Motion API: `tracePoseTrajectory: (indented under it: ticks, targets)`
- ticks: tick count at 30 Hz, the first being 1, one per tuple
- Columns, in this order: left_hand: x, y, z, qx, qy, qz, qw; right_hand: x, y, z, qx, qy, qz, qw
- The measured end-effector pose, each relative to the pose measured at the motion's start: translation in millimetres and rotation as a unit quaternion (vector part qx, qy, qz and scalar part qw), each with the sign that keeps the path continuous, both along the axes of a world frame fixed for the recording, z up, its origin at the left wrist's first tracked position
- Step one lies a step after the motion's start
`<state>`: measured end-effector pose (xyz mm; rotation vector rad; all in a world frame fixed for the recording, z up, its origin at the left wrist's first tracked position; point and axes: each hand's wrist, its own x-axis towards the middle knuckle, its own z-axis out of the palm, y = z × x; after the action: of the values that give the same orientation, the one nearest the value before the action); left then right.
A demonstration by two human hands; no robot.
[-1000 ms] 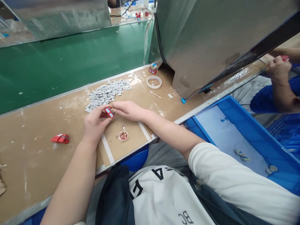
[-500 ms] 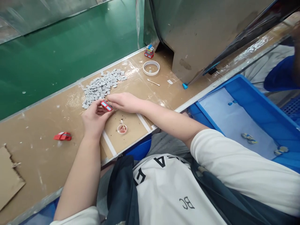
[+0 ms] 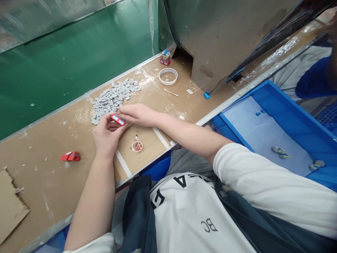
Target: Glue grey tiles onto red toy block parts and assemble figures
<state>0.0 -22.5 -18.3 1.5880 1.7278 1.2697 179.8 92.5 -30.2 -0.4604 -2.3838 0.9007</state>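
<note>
We take the cup (image 3: 133,146) as reference: it stands on the bench (image 3: 52,182), reddish inside, a stick (image 3: 138,143) leaning in it. The block (image 3: 117,119) (red, pale panels on the side facing us) is beyond the cup and to its left, between our hands. Our left hand (image 3: 107,134) holds it between thumb and fingers. Our right hand (image 3: 139,114) has its fingers bent against the block's right end; whether they pinch it we cannot tell, some tips being hidden. Grey tiles (image 3: 113,100) lie heaped beyond the cup, past both hands. Well left of the cup we see a red piece (image 3: 70,156). Beyond the cup, to its right: a swab (image 3: 171,92), a white ring (image 3: 168,83) and, farthest, a coloured stack (image 3: 165,58). Well right of the cup is a blue tray (image 3: 297,114).
</note>
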Motion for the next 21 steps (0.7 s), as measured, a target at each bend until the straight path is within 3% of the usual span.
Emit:
tracePoseTrajectory:
  ticks: [6,21]
  targets:
    - [-1.3,1.6,-0.4,-0.014,-0.027,-0.013,0.999,3.2,3.5,5.2,-0.055,0.026,0.042,0.997]
    - [-5.6,0.2,-5.3,0.013,0.006,-0.023,1.000,5.6,3.3,4.9,-0.064,0.010,0.058,0.996]
